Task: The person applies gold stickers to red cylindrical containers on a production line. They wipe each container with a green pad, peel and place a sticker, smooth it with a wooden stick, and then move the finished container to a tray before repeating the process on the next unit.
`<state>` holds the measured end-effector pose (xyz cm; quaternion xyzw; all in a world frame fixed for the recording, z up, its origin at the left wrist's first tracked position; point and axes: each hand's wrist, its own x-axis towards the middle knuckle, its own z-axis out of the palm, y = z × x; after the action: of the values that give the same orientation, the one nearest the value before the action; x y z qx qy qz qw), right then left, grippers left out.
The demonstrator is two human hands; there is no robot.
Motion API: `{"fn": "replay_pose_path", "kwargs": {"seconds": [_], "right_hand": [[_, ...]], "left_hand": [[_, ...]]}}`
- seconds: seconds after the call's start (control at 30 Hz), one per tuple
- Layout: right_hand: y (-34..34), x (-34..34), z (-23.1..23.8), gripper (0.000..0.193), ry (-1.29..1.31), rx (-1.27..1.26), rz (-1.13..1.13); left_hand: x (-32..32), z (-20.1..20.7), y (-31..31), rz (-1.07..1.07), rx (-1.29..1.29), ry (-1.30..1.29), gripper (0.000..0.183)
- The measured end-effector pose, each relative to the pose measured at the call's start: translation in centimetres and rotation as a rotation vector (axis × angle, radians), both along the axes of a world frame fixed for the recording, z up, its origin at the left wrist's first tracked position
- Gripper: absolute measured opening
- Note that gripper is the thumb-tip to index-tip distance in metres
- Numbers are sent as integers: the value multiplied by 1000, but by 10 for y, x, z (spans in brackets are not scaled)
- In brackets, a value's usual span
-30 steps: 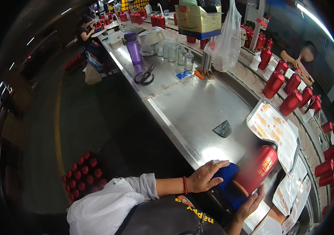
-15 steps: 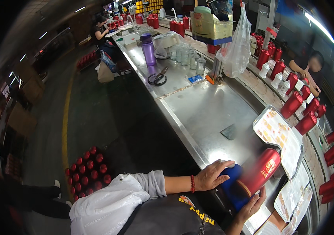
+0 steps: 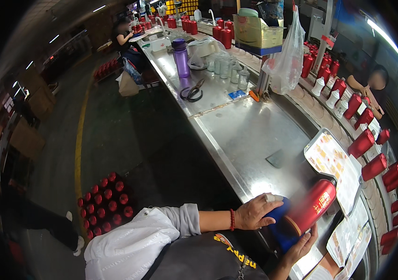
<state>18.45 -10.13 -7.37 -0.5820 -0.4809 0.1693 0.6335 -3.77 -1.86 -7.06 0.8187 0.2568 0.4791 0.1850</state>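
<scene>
Red bottles (image 3: 361, 143) farther along the conveyor (image 3: 312, 105), a passer-by's leg (image 3: 52, 228) further into view

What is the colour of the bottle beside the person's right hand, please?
The bottle is red with gold markings; it shows best in the head view.

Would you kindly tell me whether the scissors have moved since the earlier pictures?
No. Against the seam in the metal worktable, the black-handled scissors lie in the same place, though the camera view shifted.
</scene>
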Motion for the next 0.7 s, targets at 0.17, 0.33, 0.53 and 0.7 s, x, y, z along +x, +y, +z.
{"fn": "replay_pose_path", "kwargs": {"seconds": [0.17,0.33,0.53,0.7], "right_hand": [[-1,0,-3,53,56,-10,-6],[-2,8,-9,50,46,-23,40],[-2,3,-3,51,78,-28,27],[0,2,-2,52,93,-17,22]], "left_hand": [[1,4,-2,8,-5,0,60],[0,5,-2,21,5,0,59],[1,3,0,12,0,-16,57],[2,5,-1,10,-11,-26,56]]}}
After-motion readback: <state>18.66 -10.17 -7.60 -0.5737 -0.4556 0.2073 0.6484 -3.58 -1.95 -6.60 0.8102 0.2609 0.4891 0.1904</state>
